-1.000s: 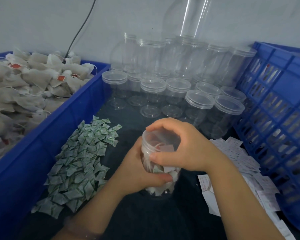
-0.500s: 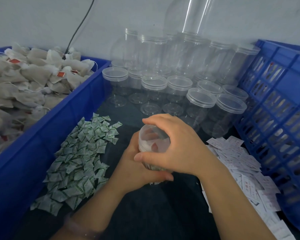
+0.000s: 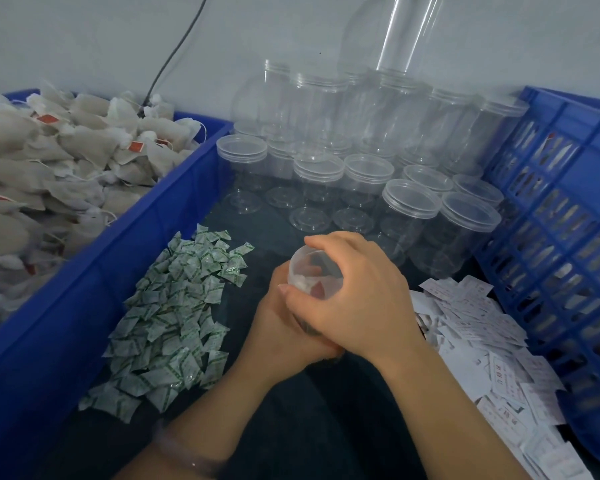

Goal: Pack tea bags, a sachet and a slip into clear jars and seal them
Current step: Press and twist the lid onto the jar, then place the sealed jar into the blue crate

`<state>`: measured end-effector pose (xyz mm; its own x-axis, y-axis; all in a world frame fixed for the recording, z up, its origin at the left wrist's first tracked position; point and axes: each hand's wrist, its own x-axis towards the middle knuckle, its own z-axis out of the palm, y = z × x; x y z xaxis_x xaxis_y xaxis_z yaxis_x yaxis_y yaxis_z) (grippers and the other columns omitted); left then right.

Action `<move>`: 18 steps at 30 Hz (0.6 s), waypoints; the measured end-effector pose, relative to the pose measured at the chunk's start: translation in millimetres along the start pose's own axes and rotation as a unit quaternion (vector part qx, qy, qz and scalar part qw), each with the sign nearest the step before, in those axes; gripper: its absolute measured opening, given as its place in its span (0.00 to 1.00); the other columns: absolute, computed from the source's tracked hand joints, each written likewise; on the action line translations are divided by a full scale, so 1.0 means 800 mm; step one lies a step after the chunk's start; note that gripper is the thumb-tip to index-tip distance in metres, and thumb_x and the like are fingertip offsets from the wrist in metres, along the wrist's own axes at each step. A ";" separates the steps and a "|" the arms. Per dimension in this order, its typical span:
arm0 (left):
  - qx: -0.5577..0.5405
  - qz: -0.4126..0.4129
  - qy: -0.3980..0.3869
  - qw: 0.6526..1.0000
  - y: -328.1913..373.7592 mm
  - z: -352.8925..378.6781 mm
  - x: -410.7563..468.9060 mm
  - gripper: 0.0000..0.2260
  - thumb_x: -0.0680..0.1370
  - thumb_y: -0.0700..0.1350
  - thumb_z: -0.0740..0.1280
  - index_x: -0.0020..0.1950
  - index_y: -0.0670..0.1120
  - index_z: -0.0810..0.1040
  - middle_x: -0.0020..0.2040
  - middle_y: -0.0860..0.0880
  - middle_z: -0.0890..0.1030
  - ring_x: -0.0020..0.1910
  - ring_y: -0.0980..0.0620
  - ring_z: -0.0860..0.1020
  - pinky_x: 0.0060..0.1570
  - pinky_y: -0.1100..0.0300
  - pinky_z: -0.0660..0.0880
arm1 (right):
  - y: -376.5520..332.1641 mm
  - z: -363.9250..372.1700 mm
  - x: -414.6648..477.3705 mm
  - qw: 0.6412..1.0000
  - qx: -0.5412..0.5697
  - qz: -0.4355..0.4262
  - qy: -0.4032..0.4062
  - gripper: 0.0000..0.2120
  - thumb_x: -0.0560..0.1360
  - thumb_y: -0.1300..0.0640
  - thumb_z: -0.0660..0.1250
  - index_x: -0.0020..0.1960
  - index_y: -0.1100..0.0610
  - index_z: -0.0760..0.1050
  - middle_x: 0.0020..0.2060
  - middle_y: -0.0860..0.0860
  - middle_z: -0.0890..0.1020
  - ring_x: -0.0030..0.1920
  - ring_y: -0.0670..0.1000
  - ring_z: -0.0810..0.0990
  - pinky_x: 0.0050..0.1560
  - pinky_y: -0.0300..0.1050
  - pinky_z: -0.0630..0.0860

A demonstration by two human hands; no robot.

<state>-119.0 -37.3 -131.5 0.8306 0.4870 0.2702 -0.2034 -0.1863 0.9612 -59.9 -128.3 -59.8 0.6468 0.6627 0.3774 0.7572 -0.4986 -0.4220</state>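
Two blue crates, two hands, one held jar, two loose piles.

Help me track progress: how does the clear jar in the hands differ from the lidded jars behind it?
The held clear plastic jar has white contents inside; the standing clear lidded jars look empty. The held jar is gripped by the left hand, with the right hand curled over its top; the standing jars sit upright, untouched. Both are clear plastic.
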 end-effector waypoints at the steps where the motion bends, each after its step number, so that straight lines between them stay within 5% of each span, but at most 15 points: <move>1: 0.002 0.006 -0.004 1.000 0.001 0.000 0.000 0.35 0.59 0.35 0.77 0.63 0.47 0.70 0.50 0.50 0.82 0.46 0.54 0.82 0.36 0.64 0.78 | 0.000 -0.002 0.000 1.000 -0.002 -0.007 -0.014 0.32 0.64 0.31 0.67 0.66 0.41 0.72 0.62 0.38 0.73 0.62 0.43 0.70 0.50 0.36 0.61; 4: -0.002 0.026 -0.004 1.000 0.000 0.000 0.000 0.38 0.60 0.35 0.80 0.66 0.48 0.68 0.55 0.54 0.80 0.51 0.57 0.81 0.41 0.67 0.77 | 0.005 -0.011 -0.003 0.998 0.003 -0.023 -0.058 0.37 0.63 0.31 0.70 0.70 0.42 0.69 0.71 0.40 0.68 0.69 0.42 0.63 0.59 0.34 0.57; 8: -0.015 0.030 -0.028 0.999 0.002 0.002 -0.002 0.41 0.61 0.35 0.81 0.69 0.46 0.66 0.60 0.54 0.78 0.58 0.57 0.79 0.49 0.67 0.76 | 0.007 -0.013 -0.014 0.999 0.006 -0.015 -0.033 0.40 0.61 0.30 0.69 0.70 0.41 0.69 0.71 0.39 0.67 0.69 0.40 0.62 0.57 0.25 0.55; 15: -0.004 0.050 -0.014 0.999 0.010 0.019 0.002 0.16 0.68 0.45 0.72 0.54 0.54 0.76 0.41 0.51 0.84 0.35 0.55 0.83 0.28 0.63 0.75 | 0.002 -0.003 -0.011 0.998 0.036 0.039 0.024 0.30 0.63 0.39 0.71 0.64 0.40 0.74 0.61 0.35 0.73 0.59 0.44 0.71 0.50 0.40 0.64; 18: 0.015 0.066 -0.010 0.998 0.008 0.021 0.003 0.14 0.68 0.44 0.71 0.53 0.54 0.77 0.41 0.53 0.84 0.36 0.56 0.83 0.29 0.64 0.76 | 0.000 0.001 -0.013 0.997 0.032 0.053 0.051 0.29 0.63 0.38 0.72 0.63 0.42 0.75 0.62 0.37 0.74 0.60 0.46 0.72 0.51 0.40 0.66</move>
<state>-109.9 -51.7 -125.8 0.8079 0.4388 0.3933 -0.2969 -0.2733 0.9149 -66.8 -134.9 -64.2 0.7319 0.5454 0.4086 0.6782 -0.5248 -0.5143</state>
